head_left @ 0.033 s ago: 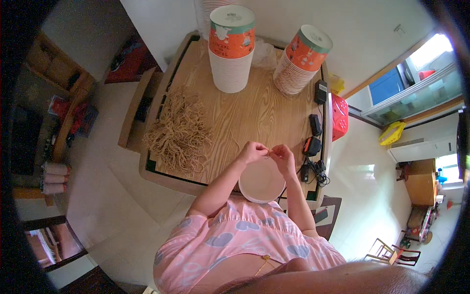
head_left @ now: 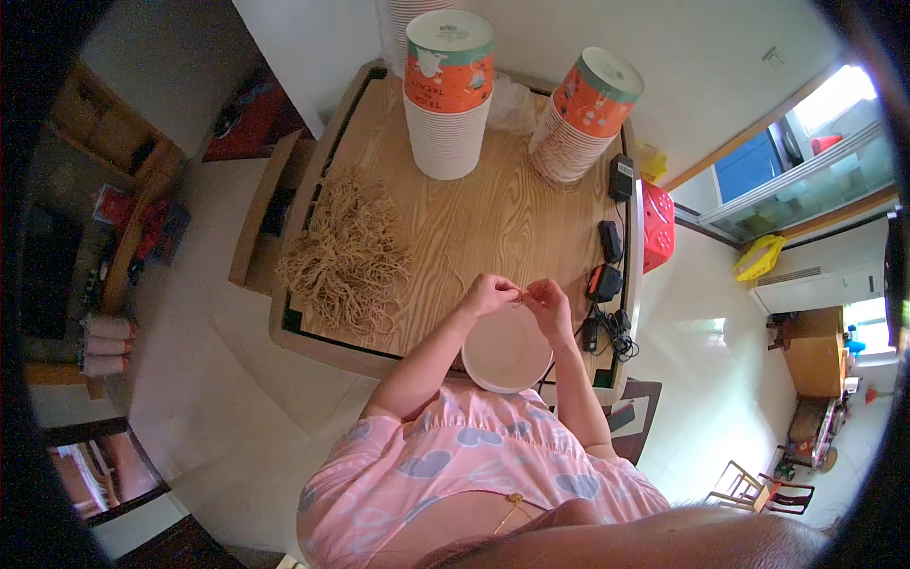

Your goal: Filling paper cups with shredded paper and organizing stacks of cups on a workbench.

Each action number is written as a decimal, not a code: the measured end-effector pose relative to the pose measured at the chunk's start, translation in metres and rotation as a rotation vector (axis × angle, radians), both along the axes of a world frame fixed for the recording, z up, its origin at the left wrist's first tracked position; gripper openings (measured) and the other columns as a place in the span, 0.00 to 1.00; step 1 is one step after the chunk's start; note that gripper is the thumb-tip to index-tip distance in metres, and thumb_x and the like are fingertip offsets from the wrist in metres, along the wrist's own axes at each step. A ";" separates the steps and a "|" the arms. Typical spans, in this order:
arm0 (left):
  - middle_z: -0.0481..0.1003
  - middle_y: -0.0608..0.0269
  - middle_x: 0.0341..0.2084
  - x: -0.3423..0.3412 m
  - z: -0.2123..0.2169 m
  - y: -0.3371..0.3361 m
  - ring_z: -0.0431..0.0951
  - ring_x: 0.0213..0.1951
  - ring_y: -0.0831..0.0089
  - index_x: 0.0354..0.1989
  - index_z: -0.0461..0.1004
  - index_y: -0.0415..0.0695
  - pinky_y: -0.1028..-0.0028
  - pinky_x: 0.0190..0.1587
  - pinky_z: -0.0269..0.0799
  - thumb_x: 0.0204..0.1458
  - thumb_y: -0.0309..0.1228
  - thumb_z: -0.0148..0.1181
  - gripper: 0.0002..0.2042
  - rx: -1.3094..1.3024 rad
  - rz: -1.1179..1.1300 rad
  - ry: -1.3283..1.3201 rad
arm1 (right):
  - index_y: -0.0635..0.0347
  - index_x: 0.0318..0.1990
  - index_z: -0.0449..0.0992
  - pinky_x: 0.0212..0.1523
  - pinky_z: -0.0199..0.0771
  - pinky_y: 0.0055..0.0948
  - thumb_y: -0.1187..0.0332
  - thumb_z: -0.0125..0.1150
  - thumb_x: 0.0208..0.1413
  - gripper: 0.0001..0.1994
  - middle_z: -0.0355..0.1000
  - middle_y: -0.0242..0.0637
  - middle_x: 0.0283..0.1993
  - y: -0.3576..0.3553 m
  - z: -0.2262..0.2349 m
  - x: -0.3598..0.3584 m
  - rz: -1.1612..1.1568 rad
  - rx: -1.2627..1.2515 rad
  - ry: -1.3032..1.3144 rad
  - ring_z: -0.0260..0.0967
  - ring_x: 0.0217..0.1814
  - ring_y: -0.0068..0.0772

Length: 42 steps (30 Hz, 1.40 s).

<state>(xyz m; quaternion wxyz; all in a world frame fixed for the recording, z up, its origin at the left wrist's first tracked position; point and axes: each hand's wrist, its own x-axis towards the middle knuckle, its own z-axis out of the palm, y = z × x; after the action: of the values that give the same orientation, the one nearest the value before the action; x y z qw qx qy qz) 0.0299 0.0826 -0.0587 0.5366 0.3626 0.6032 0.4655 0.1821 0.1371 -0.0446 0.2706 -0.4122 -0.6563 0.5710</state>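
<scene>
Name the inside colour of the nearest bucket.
The bucket is off-white inside, best seen in the head view.

At the table's [head_left: 474,237] near edge, your left hand [head_left: 490,295] and right hand [head_left: 548,305] pinch a small thing [head_left: 519,297] you can't make out. At its far edge, a white stack [head_left: 394,30] is cut off by your view's top and partly hidden behind an orange-banded stack [head_left: 448,104].
</scene>
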 end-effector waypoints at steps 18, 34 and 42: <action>0.74 0.63 0.22 -0.001 -0.010 -0.001 0.72 0.25 0.79 0.28 0.75 0.37 0.79 0.30 0.68 0.43 0.26 0.59 0.06 -0.020 0.010 -0.107 | 0.63 0.38 0.70 0.33 0.65 0.17 0.79 0.58 0.45 0.11 0.69 0.29 0.29 0.000 0.008 0.000 0.033 -0.067 0.023 0.65 0.31 0.18; 0.74 0.64 0.23 -0.003 -0.014 0.001 0.72 0.26 0.79 0.27 0.74 0.38 0.78 0.31 0.69 0.43 0.27 0.58 0.06 -0.037 -0.010 -0.234 | 0.66 0.32 0.73 0.31 0.65 0.20 0.72 0.55 0.49 0.06 0.71 0.29 0.27 0.005 0.002 0.007 0.084 -0.112 -0.117 0.65 0.30 0.18; 0.74 0.65 0.23 -0.003 -0.014 0.002 0.72 0.26 0.79 0.28 0.74 0.39 0.77 0.31 0.69 0.44 0.26 0.57 0.05 -0.058 -0.043 -0.236 | 0.66 0.32 0.73 0.32 0.64 0.19 0.66 0.55 0.51 0.10 0.71 0.29 0.28 0.005 0.007 0.006 0.074 -0.223 -0.133 0.64 0.30 0.19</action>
<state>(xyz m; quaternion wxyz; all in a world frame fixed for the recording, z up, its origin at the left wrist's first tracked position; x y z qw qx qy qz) 0.0265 0.0841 -0.0730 0.6241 0.3025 0.5410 0.4757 0.1884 0.1417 -0.0378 0.1577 -0.4521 -0.6201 0.6215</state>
